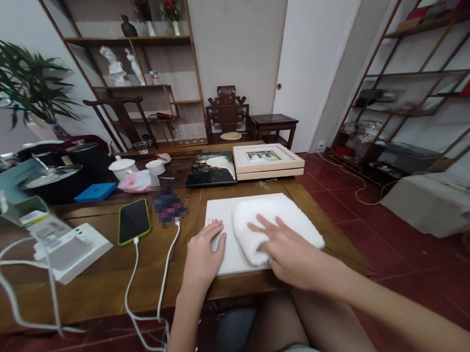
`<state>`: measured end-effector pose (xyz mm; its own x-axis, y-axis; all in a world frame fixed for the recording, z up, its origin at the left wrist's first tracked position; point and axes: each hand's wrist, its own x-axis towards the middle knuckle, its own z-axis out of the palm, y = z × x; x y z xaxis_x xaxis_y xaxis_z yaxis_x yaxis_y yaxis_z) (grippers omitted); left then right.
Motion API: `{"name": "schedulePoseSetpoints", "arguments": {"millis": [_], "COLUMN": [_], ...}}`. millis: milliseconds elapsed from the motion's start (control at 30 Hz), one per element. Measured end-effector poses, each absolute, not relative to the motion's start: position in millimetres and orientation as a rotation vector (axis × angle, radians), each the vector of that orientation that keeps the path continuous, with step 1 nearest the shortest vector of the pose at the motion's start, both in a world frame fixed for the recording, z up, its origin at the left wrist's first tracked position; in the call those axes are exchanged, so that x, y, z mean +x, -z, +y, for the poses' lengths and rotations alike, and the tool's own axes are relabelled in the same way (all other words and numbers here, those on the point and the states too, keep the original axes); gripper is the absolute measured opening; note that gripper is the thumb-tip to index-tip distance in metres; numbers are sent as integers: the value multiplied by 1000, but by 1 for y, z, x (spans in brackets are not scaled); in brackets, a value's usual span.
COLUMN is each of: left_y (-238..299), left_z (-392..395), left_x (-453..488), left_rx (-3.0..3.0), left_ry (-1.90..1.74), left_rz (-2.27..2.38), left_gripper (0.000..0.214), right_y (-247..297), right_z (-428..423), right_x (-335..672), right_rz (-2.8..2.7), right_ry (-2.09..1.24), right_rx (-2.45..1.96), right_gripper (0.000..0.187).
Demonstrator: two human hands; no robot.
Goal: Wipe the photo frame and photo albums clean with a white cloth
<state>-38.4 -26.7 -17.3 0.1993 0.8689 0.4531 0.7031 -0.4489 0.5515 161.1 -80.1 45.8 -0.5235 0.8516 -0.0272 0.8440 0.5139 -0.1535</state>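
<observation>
A flat white board (221, 211) lies on the wooden table (107, 288) in front of me. A folded white towel (274, 221) rests on it. My right hand (286, 247) lies flat on the towel's near end with fingers spread, open. My left hand (203, 251) rests on the board's near left corner, fingers together and stretched out, holding nothing.
A phone in a green case (134, 220) lies left of the board, with white cables (147, 296) trailing off the table edge. A white box (71, 250) sits far left. Framed pictures (268, 159), a dark picture (211, 169), bowls and pots stand farther back.
</observation>
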Motion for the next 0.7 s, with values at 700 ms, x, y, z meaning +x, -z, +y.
{"name": "schedulePoseSetpoints", "arguments": {"millis": [700], "left_y": [16], "left_z": [-28], "left_x": [-38], "left_rx": [2242], "left_ry": [-1083], "left_rz": [1484], "left_gripper": [28], "right_y": [-40], "right_z": [-106], "right_x": [152], "right_rz": [-2847], "right_ry": [-25], "right_rx": [-1227], "right_gripper": [28]}}
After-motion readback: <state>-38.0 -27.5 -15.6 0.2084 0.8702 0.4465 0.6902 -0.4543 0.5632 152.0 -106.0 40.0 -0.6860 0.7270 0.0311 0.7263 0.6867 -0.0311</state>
